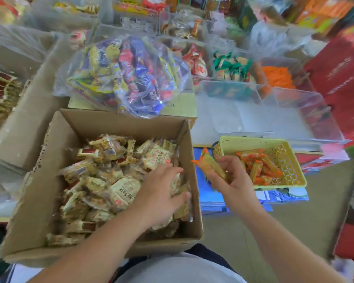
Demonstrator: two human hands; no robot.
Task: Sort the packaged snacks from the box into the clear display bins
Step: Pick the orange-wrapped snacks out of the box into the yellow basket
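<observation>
The cream-and-brown snack packs [119, 186] lie heaped in an open cardboard box [49, 166] at the lower left, filling most of its floor. The left hand [161, 193] is down among them at the box's right wall, palm down, with its fingers and thumb on either side of a few packs. The frame is too smeared to tell whether that grip is closed.

Just past the box's right wall, the right hand [231, 180] grasps 1 orange-and-yellow packet [209, 165], with fingers curled around it and its orange end pointing up and left. The hand hovers at the near left corner of a yellow plastic basket [253, 138], which holds more orange packets [263, 170]. The basket sits on a blue striped surface [213, 203].

Beyond the basket stand the clear display bins [307, 99]. The nearest bin shows only its pale bottom. In the row behind it, 1 bin holds green-wrapped snacks [231, 66] and, to its right, 1 holds orange sticks [276, 76].

Behind the box, a clear bag of mixed blue, red and yellow packs [131, 74] rests on another carton. Red cartons [339, 78] rise at the right edge. At the left edge, rows of brown-and-gold packs [2, 92] stand in a line.
</observation>
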